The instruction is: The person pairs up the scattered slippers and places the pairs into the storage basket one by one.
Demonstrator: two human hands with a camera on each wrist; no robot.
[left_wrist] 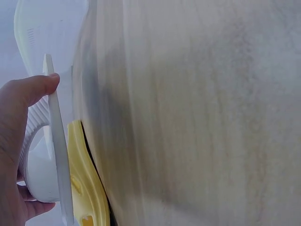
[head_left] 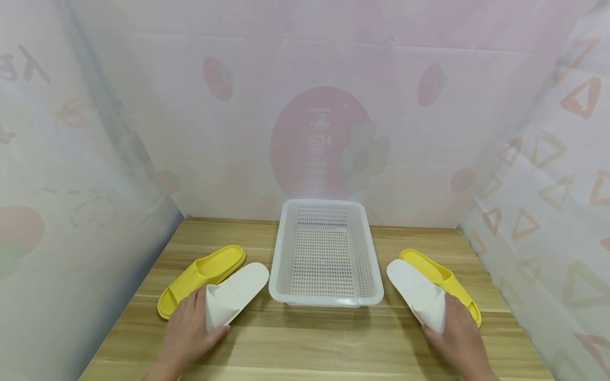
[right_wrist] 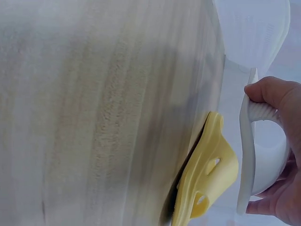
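Observation:
On the wooden table (head_left: 305, 338) my left hand (head_left: 190, 330) grips the toe end of a white slipper (head_left: 235, 293), thumb on its edge (left_wrist: 44, 84). A yellow slipper (head_left: 202, 275) lies just beside it on the left. My right hand (head_left: 457, 330) grips the toe end of a second white slipper (head_left: 416, 293), which stands on edge in the right wrist view (right_wrist: 247, 155). Another yellow slipper (head_left: 440, 278) lies next to it on the right. Between the two pairs stands an empty white perforated basket (head_left: 326, 254).
Patterned pink and white sheets wall the table in on the left, back and right. Bare wood runs along the front edge between my hands. The basket's near rim (head_left: 326, 300) sits about a hand's width from each white slipper.

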